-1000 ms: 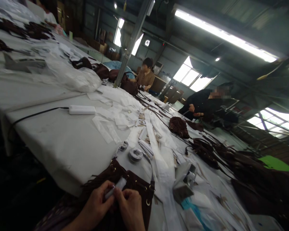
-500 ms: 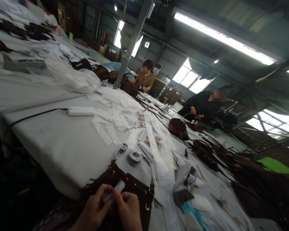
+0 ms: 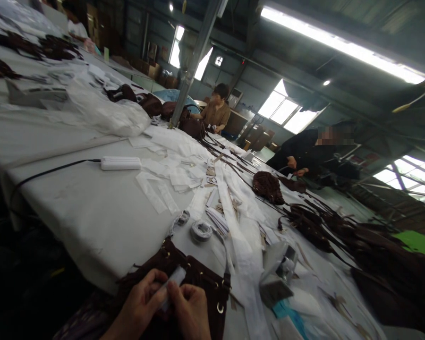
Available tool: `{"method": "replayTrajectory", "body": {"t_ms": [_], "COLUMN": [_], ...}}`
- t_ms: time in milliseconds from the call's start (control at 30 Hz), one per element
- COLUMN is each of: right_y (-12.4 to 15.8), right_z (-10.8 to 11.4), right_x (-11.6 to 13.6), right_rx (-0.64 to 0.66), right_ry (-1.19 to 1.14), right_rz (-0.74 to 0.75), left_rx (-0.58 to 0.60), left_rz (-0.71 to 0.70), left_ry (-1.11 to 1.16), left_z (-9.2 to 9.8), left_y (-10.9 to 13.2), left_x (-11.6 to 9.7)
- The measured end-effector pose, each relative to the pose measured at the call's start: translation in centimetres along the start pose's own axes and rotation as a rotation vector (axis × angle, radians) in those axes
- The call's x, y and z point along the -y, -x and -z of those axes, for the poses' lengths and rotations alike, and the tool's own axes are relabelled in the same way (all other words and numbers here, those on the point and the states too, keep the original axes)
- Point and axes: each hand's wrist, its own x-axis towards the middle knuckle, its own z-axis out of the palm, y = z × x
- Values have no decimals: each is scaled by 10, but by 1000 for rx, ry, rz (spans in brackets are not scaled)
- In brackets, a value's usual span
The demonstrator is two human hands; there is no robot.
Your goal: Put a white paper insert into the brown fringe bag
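Pinched in the fingers of my left hand (image 3: 141,298) and my right hand (image 3: 190,304) is a small roll of whitish wrapping (image 3: 177,276); whatever it may be wound round is hidden. Both hands are closed, close together, over a dark brown bag (image 3: 208,288) with gold eyelets at the near edge of the table. The bag's strap is wrapped in pale film and runs up from its right side to a coiled wrapped strap (image 3: 201,230) on the table. Another wrapped strap piece (image 3: 180,218) rises from the bag's left corner.
A white box-shaped device (image 3: 121,163) with a black cable lies on the table (image 3: 74,203). Paper strips and plastic sheets spread across the middle. A grey tape dispenser (image 3: 278,274) stands at right, with more brown bags (image 3: 268,187) beyond. Co-workers (image 3: 217,111) work across the table.
The view has shifted slightly, so the scene sits a little further right. My hands keep their hold on the white roll with only small finger movement.
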Motion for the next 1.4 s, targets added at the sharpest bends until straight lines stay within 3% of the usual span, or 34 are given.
{"method": "replayTrajectory", "body": {"t_ms": [233,433,833,1000,1200,1400], "right_y": [-1,8,6,0,-2,1], "right_z": [2,10,2,-1,-1,-2], "right_x": [-4,2,-15,-34,-26,-23], "right_rx": [26,211,49,-111,110,42], "right_ry": [-87,-245,-263,-349,-483,-343], "right_rz": [11,-27,-79,-84,24,63], "left_rx": [-5,-68,-70,-75,-84,-92], "left_rz": [16,37,34,45,19,42], "left_ry": [-75,-46,-29,7,12,35], "left_z": [0,-2,1,-2,-4,-1], "left_y": [-3,-2,-5,-6,-5,-8], "left_x": [1,-2,7,7,3,4]}}
